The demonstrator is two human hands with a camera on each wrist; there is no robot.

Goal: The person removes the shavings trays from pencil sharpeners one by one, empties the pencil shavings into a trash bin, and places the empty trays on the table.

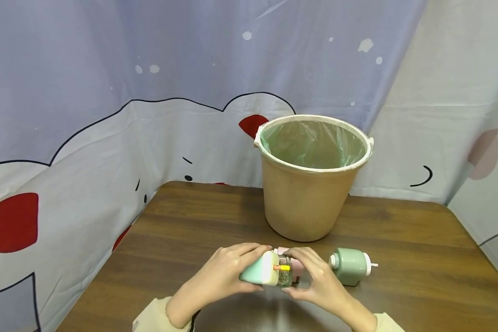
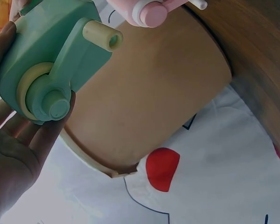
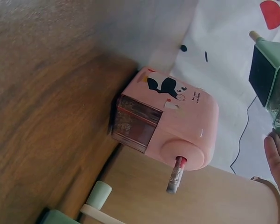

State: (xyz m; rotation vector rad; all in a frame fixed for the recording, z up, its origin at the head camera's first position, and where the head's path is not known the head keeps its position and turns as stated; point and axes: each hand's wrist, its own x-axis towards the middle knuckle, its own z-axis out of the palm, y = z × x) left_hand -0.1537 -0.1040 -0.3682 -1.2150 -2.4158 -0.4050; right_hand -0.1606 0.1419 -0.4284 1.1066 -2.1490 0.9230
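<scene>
My left hand (image 1: 228, 272) grips a mint-green crank pencil sharpener (image 2: 60, 51), tipped on its side above the table, its crank handle (image 2: 100, 36) showing in the left wrist view. An orange and yellow pencil (image 1: 283, 267) sticks out of its cream face. With thumb and fingers, my right hand (image 1: 317, 279) holds the clear shavings drawer (image 1: 285, 273) of that sharpener; shavings show inside. Behind the hands stands a pink pencil sharpener (image 3: 182, 121) with a panda picture, a pencil stub (image 3: 176, 176) in its hole and shavings in its drawer.
A darker green pencil sharpener (image 1: 350, 266) stands right of my right hand. Beyond the hands is a large beige bucket (image 1: 307, 198) lined with a thin green bag (image 1: 315, 143). A printed curtain (image 1: 191, 143) hangs behind the brown wooden table (image 1: 199, 216).
</scene>
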